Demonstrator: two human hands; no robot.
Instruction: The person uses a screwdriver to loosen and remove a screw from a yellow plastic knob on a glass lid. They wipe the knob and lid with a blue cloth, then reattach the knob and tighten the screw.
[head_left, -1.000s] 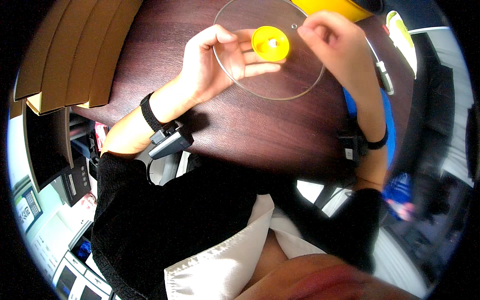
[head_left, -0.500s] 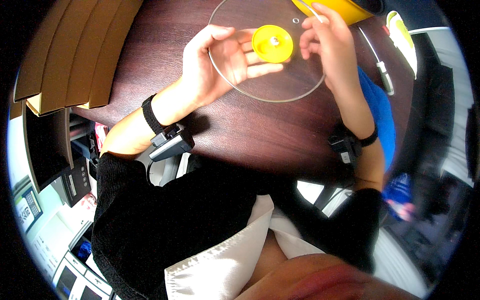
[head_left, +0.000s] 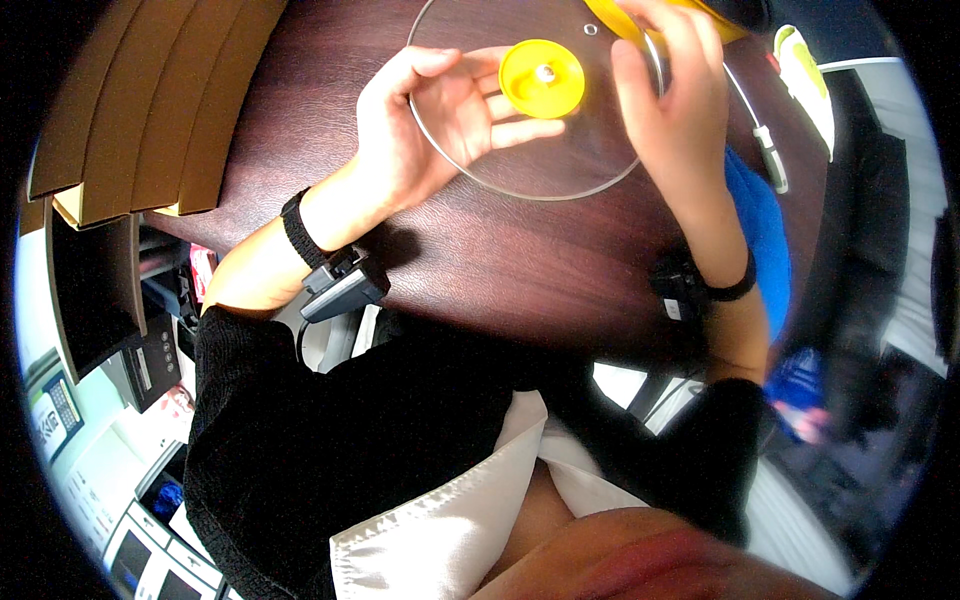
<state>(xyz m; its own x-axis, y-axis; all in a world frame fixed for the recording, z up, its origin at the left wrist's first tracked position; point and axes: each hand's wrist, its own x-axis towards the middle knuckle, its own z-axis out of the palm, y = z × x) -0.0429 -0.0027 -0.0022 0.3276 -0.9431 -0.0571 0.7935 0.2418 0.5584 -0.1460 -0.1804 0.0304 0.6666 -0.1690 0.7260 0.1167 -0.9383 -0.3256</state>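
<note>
A clear round glass lid [head_left: 580,155] with a thin metal rim is held above the table. At its middle sits a yellow disc-shaped knob base [head_left: 542,80] with a small shiny screw in the centre. My left hand [head_left: 430,125] supports the lid from the left, its thumb by the rim and its fingers behind the glass under the yellow piece. On the right, my right hand [head_left: 685,115] is at the lid's rim with fingers apart and slightly blurred; whether it touches the rim is unclear. A small metal-ringed vent [head_left: 590,30] shows near the lid's far side.
Behind the right hand is a yellow pot [head_left: 612,20], partly hidden. A screwdriver [head_left: 771,160] with a pale handle lies on the brown table [head_left: 520,260] at right, near a blue cloth [head_left: 762,240]. Folded cardboard [head_left: 150,100] stands at far left.
My right hand has moved up and slightly right, its fingers now stretched out rather than curled. The lid and left hand have shifted slightly left.
</note>
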